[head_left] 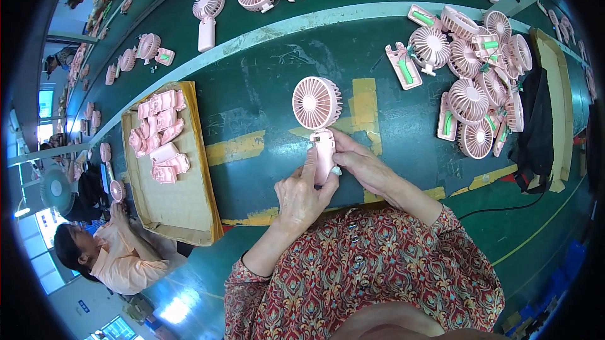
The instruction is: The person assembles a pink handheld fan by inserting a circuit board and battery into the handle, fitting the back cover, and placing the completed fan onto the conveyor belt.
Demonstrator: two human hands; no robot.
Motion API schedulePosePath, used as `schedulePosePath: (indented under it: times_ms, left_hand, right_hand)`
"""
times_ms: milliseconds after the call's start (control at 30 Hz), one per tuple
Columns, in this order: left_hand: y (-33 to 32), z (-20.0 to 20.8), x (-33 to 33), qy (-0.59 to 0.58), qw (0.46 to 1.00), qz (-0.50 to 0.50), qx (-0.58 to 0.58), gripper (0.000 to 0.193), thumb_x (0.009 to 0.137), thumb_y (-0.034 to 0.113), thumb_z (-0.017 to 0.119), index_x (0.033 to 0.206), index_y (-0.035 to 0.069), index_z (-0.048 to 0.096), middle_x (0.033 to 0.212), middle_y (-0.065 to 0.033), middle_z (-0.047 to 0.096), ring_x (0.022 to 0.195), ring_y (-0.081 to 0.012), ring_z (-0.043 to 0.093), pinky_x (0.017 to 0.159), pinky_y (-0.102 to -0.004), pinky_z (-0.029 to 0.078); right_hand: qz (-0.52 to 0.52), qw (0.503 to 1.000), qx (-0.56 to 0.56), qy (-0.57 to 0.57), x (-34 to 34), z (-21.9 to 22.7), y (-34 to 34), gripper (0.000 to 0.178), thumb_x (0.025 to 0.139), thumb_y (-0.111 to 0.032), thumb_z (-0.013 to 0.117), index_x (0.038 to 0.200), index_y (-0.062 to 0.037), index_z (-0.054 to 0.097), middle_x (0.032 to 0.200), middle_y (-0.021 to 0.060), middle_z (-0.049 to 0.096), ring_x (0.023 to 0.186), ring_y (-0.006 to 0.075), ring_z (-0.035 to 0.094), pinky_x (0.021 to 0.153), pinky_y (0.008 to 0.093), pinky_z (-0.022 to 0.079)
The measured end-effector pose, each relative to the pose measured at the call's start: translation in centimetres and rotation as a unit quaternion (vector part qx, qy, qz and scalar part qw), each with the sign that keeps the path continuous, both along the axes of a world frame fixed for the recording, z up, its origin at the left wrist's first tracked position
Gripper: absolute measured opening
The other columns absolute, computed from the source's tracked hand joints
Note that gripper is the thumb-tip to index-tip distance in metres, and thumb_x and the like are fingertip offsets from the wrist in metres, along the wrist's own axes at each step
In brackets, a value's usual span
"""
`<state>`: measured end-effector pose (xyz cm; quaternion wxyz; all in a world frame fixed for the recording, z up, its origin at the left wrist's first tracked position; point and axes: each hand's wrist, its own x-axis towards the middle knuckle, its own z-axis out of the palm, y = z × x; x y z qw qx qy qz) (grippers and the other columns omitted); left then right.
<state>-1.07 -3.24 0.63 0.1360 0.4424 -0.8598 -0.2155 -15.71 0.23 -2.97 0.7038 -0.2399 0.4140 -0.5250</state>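
A pink handheld fan (314, 103) lies in front of me, its round slatted head pointing away and its handle (324, 156) toward my body. My left hand (298, 199) grips the lower handle, with the index finger stretched along its left side. On the handle's right side my right hand (354, 162) closes its fingers against it, the thumb near the lower end. A small dark opening shows near the top of the handle. Something small and pale blue sits by the right thumb; what it is I cannot make out.
At left stands a cardboard tray (205, 182) holding pink handle shells (161, 119). Fan heads with green-celled handle parts are heaped (469, 100) at right, beside a dark cloth (534, 129) and another cardboard tray (556, 113). Beyond the pale rail, more fans (207, 28) lie on a green belt. A co-worker (120, 248) sits at left.
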Motion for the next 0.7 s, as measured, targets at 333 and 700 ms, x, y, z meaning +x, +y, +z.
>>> schedulePosePath:
  times_ms: [333,700]
  left_hand:
    - [-0.08,-0.53,0.42,0.014,1.0,0.0,-0.012,0.055,0.069,0.022,0.072,0.114,-0.005,0.058,0.058,-0.0145,0.062,0.045,-0.0229,0.061,0.044,-0.0341,0.048]
    - [-0.15,-0.51,0.27,0.018,0.999,-0.022,-0.018,0.057,0.069,0.023,0.074,0.113,-0.008,0.057,0.059,-0.0158,0.061,0.044,-0.025,0.06,0.043,-0.0354,0.048]
  right_hand:
    - [-0.012,0.999,0.026,-0.021,-0.09,0.38,-0.05,0.059,0.083,-0.007,0.042,0.139,-0.0013,0.029,0.131,0.0082,0.043,0.121,0.0174,0.039,0.104,0.0301,0.028]
    - [-0.007,1.0,0.023,-0.003,0.03,-0.13,0.06,0.06,0.082,-0.007,0.042,0.14,-0.0008,0.028,0.13,0.0092,0.043,0.119,0.0178,0.04,0.102,0.0298,0.03]
